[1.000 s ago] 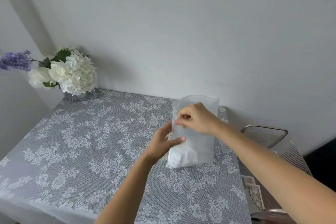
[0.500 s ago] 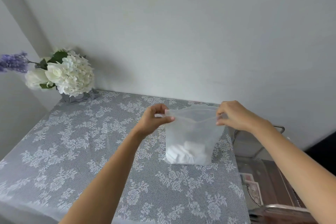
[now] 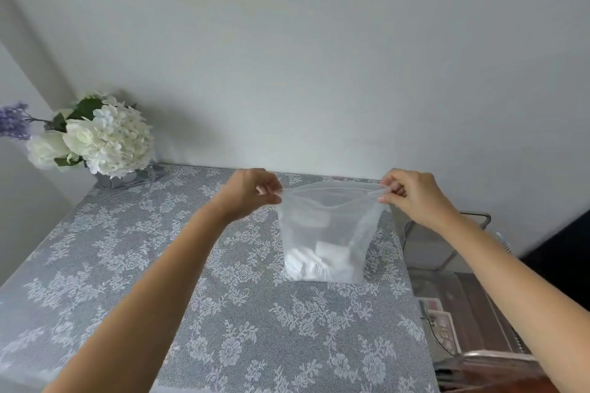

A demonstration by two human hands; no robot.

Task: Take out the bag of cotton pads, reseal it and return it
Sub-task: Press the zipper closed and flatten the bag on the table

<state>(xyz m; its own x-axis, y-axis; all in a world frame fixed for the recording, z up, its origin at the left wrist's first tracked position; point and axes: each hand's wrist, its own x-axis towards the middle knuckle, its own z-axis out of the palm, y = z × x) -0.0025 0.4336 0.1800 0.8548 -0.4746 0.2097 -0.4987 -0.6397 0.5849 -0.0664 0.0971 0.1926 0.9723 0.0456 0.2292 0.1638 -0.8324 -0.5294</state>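
Note:
A frosted, see-through zip bag of cotton pads [image 3: 329, 233] stands upright on the lace-covered table [image 3: 159, 265], near its right edge. White pads lie piled at the bag's bottom. My left hand [image 3: 252, 193] pinches the top left corner of the bag, and my right hand [image 3: 412, 195] pinches the top right corner. The top edge is stretched flat between the two hands, and its mouth gapes slightly in the middle.
A vase of white and purple flowers [image 3: 95, 140] stands at the table's back left corner by the wall. To the right of the table a wire rack [image 3: 447, 239] holds a clear container and small boxes [image 3: 440, 325] lower down.
A second ago both hands were on the bag's front and top. They have moved apart to the top corners and pulled the opening taut and wide.

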